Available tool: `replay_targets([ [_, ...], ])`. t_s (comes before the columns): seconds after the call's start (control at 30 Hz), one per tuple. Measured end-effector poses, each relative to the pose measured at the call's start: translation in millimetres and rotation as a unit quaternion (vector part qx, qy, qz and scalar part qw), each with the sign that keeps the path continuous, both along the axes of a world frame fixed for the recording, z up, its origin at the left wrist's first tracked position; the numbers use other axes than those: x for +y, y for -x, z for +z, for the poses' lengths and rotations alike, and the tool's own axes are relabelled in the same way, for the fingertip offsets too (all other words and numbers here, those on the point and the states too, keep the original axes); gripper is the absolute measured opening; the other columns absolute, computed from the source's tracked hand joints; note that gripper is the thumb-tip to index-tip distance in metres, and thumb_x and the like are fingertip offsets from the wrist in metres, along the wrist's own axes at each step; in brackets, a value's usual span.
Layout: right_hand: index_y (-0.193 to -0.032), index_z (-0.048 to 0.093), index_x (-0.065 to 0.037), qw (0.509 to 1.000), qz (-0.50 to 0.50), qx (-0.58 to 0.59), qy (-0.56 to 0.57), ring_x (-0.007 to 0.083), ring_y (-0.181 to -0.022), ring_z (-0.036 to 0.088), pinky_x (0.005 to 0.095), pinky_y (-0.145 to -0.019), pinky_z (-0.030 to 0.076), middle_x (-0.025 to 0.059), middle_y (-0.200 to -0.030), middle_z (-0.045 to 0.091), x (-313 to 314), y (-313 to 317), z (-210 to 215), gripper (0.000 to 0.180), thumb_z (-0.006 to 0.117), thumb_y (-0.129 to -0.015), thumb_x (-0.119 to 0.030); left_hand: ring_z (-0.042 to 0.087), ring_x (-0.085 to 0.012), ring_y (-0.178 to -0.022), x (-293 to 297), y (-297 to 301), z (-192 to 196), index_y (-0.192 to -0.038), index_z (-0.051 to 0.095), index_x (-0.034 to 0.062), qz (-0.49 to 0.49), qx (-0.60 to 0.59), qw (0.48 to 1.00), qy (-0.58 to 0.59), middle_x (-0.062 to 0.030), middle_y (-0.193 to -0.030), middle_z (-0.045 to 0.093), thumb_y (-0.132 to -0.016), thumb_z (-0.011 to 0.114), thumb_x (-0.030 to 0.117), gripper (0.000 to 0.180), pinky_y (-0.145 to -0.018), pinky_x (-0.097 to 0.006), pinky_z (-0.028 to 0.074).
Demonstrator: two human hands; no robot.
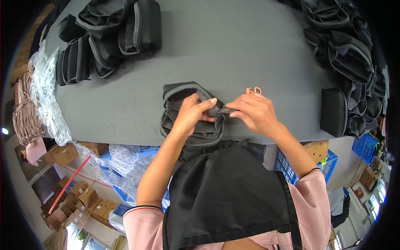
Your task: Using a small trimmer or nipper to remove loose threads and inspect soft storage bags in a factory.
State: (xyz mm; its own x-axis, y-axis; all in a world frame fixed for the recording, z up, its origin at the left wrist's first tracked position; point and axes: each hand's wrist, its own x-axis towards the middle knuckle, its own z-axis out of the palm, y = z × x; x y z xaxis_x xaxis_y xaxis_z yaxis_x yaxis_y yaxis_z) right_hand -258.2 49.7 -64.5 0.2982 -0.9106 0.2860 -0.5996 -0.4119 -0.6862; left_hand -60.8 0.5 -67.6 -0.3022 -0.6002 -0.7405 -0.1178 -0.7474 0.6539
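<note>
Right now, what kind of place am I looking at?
Likely a bag-making workshop or packing floor: piles of black bags sit on a grey work table, with cardboard boxes and blue crates below.

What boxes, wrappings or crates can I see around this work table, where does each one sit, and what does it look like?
Cardboard boxes: brown, small, stacked on the floor at lower left.
Larger cardboard box: brown, under the table's left end.
Clear plastic wrapping: crinkled, shiny heap on the table's left edge.
Blue plastic crates: latticed, under the table at right.
No signs or screens show.
</note>
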Motion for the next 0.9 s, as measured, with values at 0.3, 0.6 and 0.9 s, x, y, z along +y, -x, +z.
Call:
replay_targets([
  [0.3, -0.091, 0.057, -0.001, 0.853, -0.203, -0.351, -0.33, 0.0056, -0.062, 0.045, 0.0217, -0.055, 0.038, 0.0001, -0.078, 0.054, 28.5, -36.7, -32.5, 0.026, 0.073, -0.071, -0.009, 0.057, -0.0261, -0.089, 4.9, -8.7, 14.8, -0.087, 0.06, -0.004, -0.25, -0.241, 0.898, 0.272, -0.0186, -0.101, 0.059, -0.08, 0.058, 0.05, 0.054, -0.079, -0.037, 0.045],
  [0.6, -0.077, 0.058, 0.001, 0.832, -0.241, -0.318, -0.386, 0.0065, -0.061, 0.05, 0.0231, -0.056, 0.041, 0.0009, -0.069, 0.056, -3.3, -51.6, -53.5, 0.014, 0.069, -0.075, -0.008, 0.058, -0.0339, -0.082, 7.4, 3.7, -12.1, -0.077, 0.052, -0.0037, -0.35, -0.391, 0.752, 0.399, -0.019, -0.084, 0.06, -0.07, 0.065, 0.024, 0.031, -0.07, -0.043, 0.047],
  [0.9, -0.085, 0.061, -0.002, 0.699, -0.203, -0.495, -0.475, 0.0044, -0.053, 0.045, 0.0193, -0.045, 0.03, -0.002, -0.066, 0.056, -8.8, -45.0, -57.7, 0.015, 0.07, -0.077, -0.01, 0.06, -0.0392, -0.074, -0.8, 4.4, -9.0, -0.077, 0.054, -0.0057, -0.272, -0.289, 0.864, 0.308, -0.0236, -0.075, 0.061, -0.077, 0.061, 0.011, 0.018, -0.067, -0.046, 0.046],
])
